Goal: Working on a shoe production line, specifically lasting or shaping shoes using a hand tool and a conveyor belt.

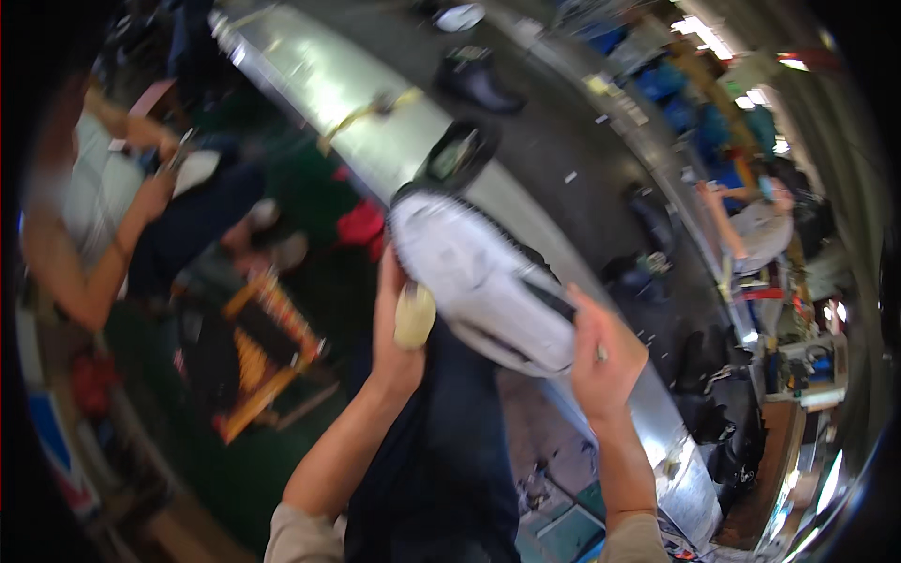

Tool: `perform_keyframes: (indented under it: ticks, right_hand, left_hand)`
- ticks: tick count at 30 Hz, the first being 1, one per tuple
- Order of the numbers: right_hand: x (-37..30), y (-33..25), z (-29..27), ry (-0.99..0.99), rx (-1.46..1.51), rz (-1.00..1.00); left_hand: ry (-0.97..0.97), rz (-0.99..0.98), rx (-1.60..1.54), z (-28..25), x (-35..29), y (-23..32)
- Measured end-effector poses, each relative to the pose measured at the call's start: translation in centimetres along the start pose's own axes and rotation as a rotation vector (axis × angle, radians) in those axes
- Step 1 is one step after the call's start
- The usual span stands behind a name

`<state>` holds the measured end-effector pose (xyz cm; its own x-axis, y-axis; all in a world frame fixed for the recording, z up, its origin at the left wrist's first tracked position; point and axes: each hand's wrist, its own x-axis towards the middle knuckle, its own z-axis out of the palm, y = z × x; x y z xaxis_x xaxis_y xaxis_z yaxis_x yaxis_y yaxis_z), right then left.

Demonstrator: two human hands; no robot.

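Observation:
A shoe [460, 249] with a pale, whitish underside and a dark edge is held up at an angle in front of me. My left hand [394, 324] is closed on its left edge near the broad end. A pale yellow, rounded thing like a tool handle [414, 317] also sticks out of that hand; the rest of it is hidden. My right hand [601, 352] grips the narrower, lower right end, thumb on top. Just beyond the shoe, a dark shoe [462, 155] rests by the metal ledge with its opening showing.
A shiny metal ledge [319, 80] runs diagonally beside a dark conveyor belt [554, 159]. On the belt stand a black shoe [479, 80] and several others. At left a person [103, 188] sits working near an orange-framed stool [267, 352]. Another person [755, 225] is across the belt.

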<state>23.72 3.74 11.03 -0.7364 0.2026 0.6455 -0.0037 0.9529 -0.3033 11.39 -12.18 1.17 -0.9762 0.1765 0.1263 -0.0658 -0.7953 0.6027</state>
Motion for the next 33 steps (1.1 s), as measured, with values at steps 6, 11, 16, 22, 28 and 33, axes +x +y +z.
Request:
perform_keyframes:
  ticks: [6, 11, 16, 22, 28, 33]
  right_hand:
    - [-11.0, -2.3, 1.3, -0.369, 0.490, 0.305]
    - [-17.6, -4.1, 1.5, -0.588, 1.224, 1.022]
    - [-20.6, -7.3, -0.2, -0.354, 0.304, 0.533]
    - [-21.1, -7.4, -2.1, -0.466, 0.670, 0.579]
    - [-13.7, 8.8, -2.0, -0.081, -0.146, 0.325]
    - [-13.4, 15.3, -0.8, -0.242, -0.496, 0.197]
  left_hand:
    - [0.245, -0.647, -0.354, -8.5, -7.5, 2.5]
    - [0.097, -0.603, -0.633, -10.0, -13.9, 1.2]
    - [0.343, -0.968, 0.245, -10.8, -16.2, -0.5]
    - [0.314, -1.106, 0.053, -10.5, -17.1, -3.2]
    - [0.329, -1.119, -0.008, -9.0, -16.0, -1.7]
    - [0.370, -1.008, 0.097, -7.1, -15.9, -0.3]
